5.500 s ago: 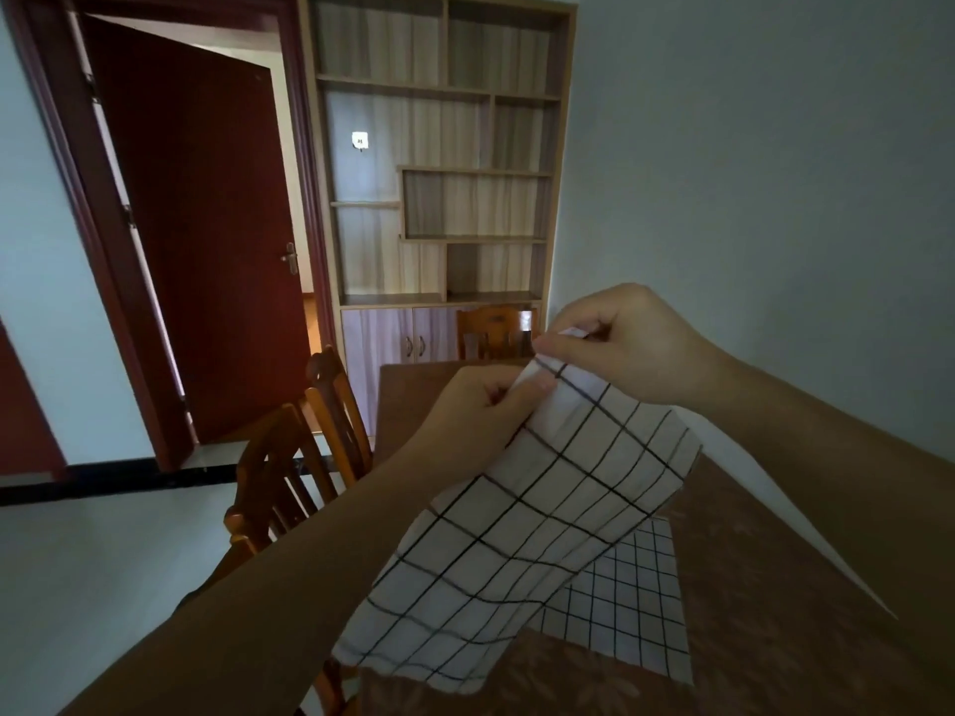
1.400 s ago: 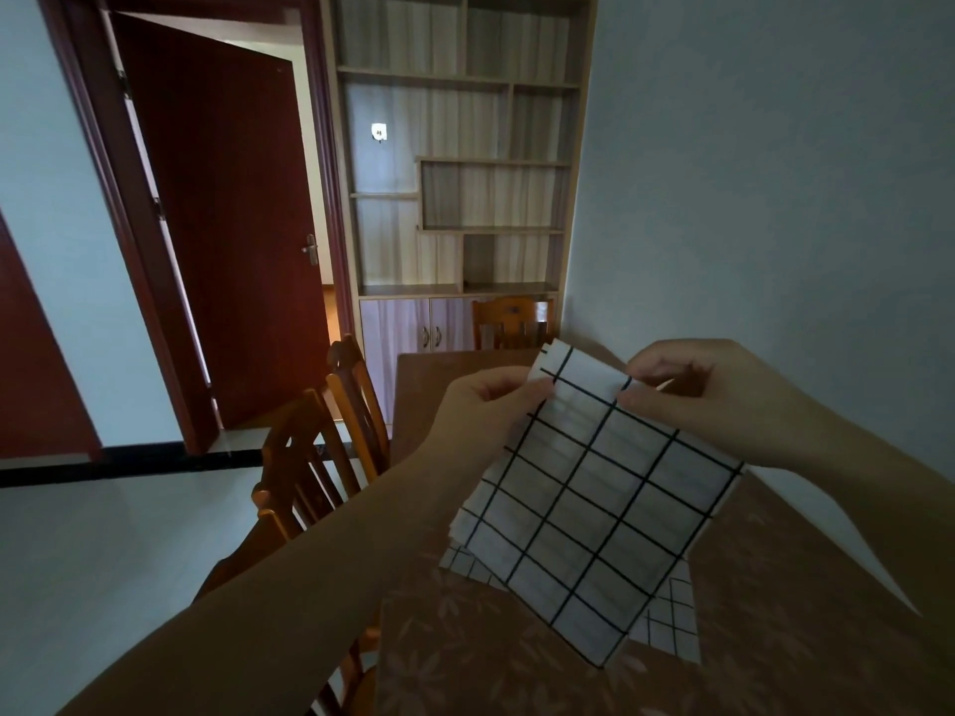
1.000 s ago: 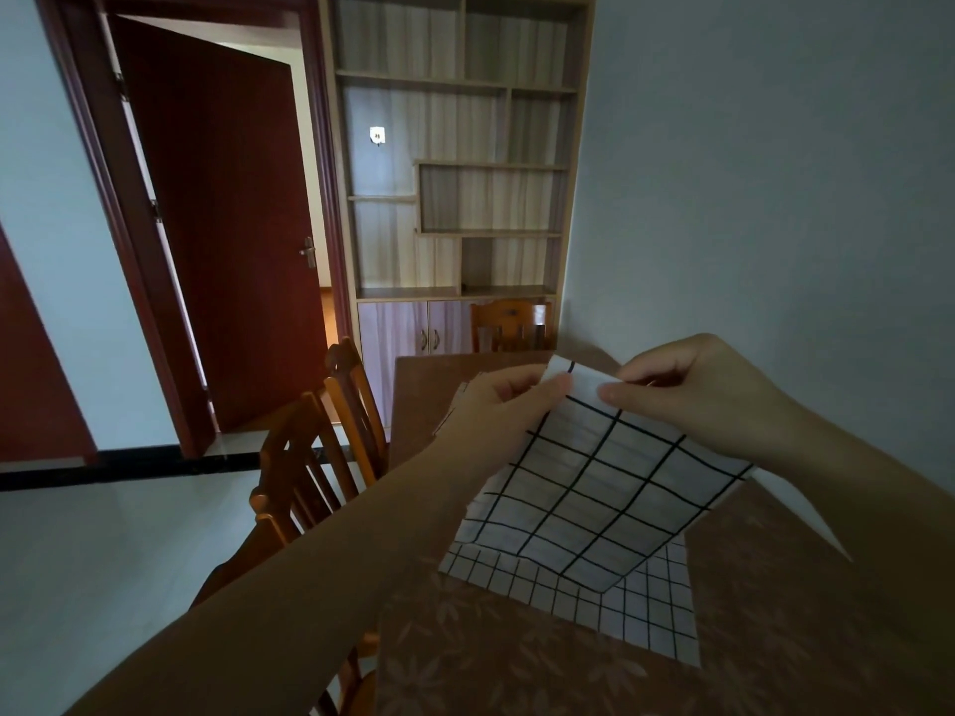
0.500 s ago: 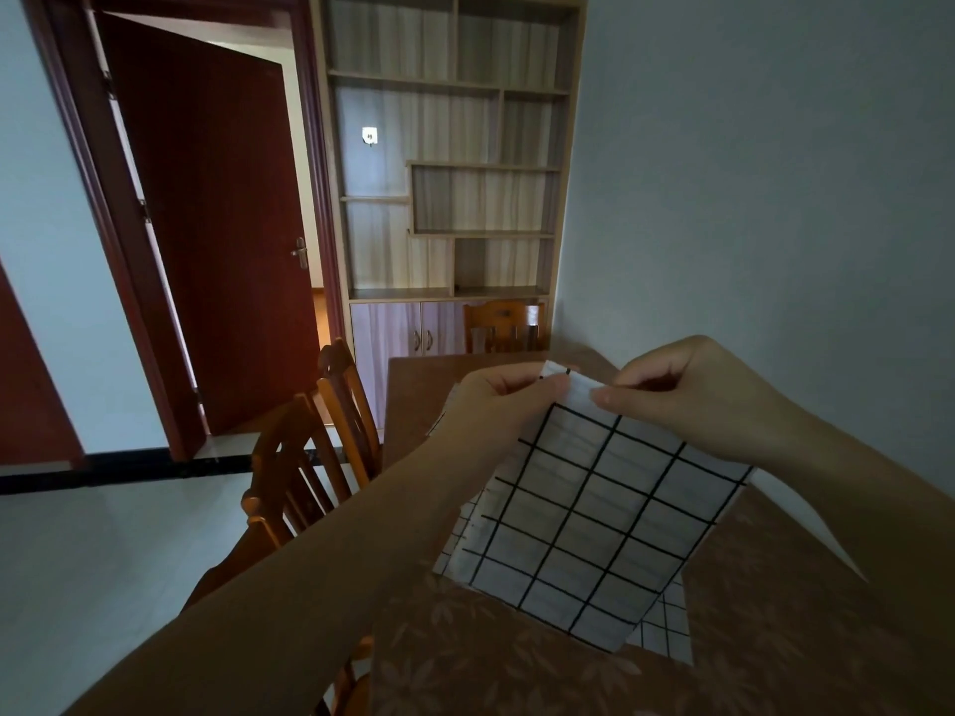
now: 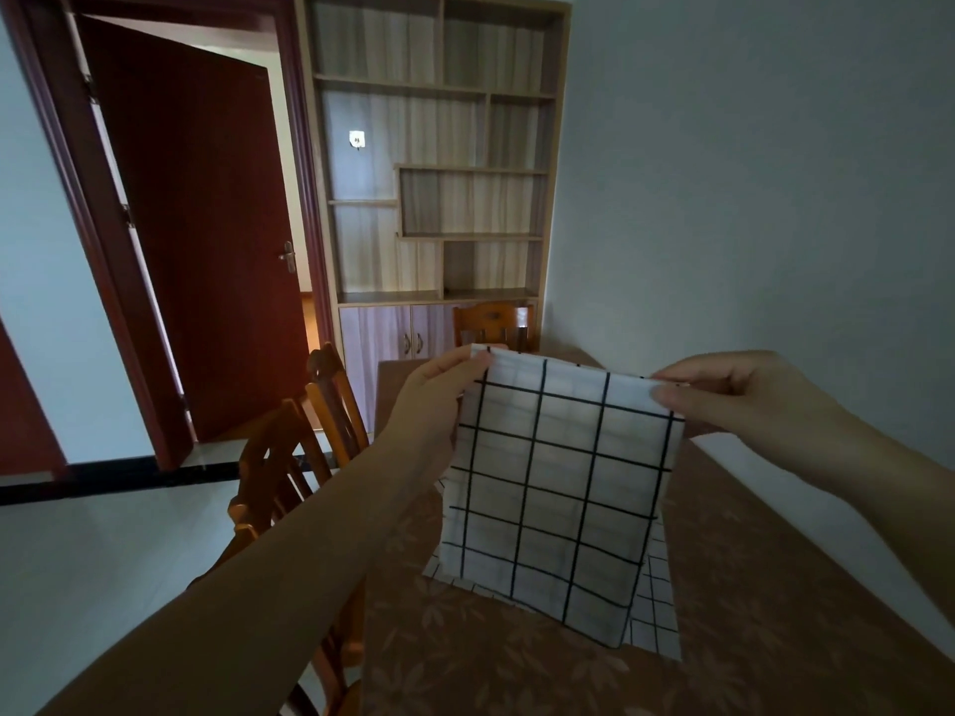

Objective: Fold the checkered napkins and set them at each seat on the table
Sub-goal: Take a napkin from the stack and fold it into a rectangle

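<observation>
Hanging in the air above the table [image 5: 775, 638], the folded napkin [image 5: 558, 488] is pinched at its top corners: the left hand [image 5: 439, 400] grips the corner at about ten o'clock, the right hand [image 5: 744, 400] the one at two o'clock, fingers closed on the cloth. Held this way, I'd say, the layers drop straight and the edges can be matched. A second napkin [image 5: 653, 612] lies flat beneath it at six o'clock. Chairs [image 5: 289, 457] stand at nine o'clock. No containers show; the shelves [image 5: 439, 188] at twelve o'clock look bare.
</observation>
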The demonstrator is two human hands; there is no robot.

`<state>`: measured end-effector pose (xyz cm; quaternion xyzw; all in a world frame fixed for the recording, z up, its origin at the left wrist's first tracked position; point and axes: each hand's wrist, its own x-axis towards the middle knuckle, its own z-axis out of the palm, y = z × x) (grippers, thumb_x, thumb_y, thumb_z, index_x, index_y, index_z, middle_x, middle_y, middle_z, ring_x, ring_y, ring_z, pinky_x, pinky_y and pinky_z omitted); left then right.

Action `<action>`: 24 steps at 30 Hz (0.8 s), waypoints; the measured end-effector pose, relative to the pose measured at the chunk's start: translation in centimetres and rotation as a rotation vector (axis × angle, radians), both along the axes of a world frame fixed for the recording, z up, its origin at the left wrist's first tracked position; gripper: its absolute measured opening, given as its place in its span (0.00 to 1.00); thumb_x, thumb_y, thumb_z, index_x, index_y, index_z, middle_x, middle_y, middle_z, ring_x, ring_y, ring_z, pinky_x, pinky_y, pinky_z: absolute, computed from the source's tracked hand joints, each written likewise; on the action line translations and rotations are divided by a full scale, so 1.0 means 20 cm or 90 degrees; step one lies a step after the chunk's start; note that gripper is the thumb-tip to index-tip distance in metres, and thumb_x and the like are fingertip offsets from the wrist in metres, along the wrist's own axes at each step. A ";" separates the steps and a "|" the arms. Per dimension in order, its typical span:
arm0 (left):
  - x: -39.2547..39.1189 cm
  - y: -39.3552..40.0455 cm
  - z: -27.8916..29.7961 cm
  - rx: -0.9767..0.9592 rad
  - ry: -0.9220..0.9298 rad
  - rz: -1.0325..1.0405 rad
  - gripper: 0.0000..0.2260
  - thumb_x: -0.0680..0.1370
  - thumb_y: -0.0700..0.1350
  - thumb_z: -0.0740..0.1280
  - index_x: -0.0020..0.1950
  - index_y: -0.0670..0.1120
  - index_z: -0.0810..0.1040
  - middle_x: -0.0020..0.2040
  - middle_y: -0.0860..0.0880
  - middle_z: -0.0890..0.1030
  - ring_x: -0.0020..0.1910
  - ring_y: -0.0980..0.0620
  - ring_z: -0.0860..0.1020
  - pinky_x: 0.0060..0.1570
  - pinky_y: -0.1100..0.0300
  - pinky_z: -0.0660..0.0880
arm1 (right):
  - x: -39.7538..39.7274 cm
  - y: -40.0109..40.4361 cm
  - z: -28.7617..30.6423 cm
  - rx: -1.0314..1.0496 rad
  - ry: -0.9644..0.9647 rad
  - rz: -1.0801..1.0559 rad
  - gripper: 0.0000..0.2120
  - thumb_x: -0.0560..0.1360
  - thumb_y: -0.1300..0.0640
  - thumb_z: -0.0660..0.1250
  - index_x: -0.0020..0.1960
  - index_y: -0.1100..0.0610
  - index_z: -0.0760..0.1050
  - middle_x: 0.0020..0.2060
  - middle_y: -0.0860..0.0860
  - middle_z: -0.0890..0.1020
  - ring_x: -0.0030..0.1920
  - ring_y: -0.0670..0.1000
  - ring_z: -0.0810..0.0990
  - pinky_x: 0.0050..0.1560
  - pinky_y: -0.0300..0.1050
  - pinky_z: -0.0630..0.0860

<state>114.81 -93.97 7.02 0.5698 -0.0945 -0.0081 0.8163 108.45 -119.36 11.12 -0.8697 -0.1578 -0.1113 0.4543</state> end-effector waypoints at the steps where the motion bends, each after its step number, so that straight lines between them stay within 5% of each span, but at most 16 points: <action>1: 0.00 0.00 0.00 -0.004 0.001 0.002 0.10 0.80 0.42 0.64 0.45 0.48 0.84 0.43 0.48 0.85 0.45 0.48 0.81 0.42 0.52 0.80 | 0.00 0.00 0.00 0.030 0.011 -0.004 0.12 0.66 0.46 0.71 0.47 0.47 0.85 0.42 0.50 0.87 0.45 0.51 0.85 0.58 0.57 0.79; 7: -0.01 -0.02 -0.01 -0.016 -0.014 -0.014 0.16 0.80 0.42 0.63 0.37 0.50 0.86 0.39 0.50 0.85 0.39 0.53 0.84 0.40 0.54 0.80 | 0.02 -0.02 -0.04 0.123 -0.001 -0.056 0.05 0.72 0.56 0.71 0.44 0.48 0.86 0.43 0.53 0.86 0.47 0.58 0.84 0.58 0.64 0.77; 13: -0.01 -0.01 -0.03 -0.025 -0.022 -0.026 0.10 0.81 0.42 0.62 0.46 0.46 0.83 0.39 0.50 0.86 0.38 0.54 0.84 0.39 0.54 0.81 | 0.01 -0.04 -0.03 0.122 0.000 -0.062 0.08 0.74 0.58 0.69 0.44 0.48 0.86 0.43 0.52 0.87 0.48 0.56 0.85 0.59 0.62 0.77; 18: -0.02 -0.02 -0.03 -0.035 -0.027 -0.016 0.10 0.81 0.42 0.61 0.46 0.46 0.82 0.38 0.50 0.85 0.37 0.54 0.84 0.38 0.54 0.81 | 0.00 -0.02 -0.04 0.106 -0.071 -0.095 0.14 0.74 0.60 0.70 0.36 0.43 0.85 0.37 0.48 0.86 0.39 0.50 0.85 0.48 0.44 0.82; 24: -0.01 -0.03 -0.05 -0.014 -0.040 0.002 0.10 0.81 0.43 0.61 0.50 0.46 0.82 0.43 0.48 0.85 0.41 0.53 0.84 0.39 0.55 0.82 | 0.02 -0.02 -0.06 0.156 -0.047 -0.129 0.08 0.71 0.60 0.73 0.39 0.46 0.85 0.37 0.53 0.86 0.42 0.59 0.84 0.55 0.64 0.79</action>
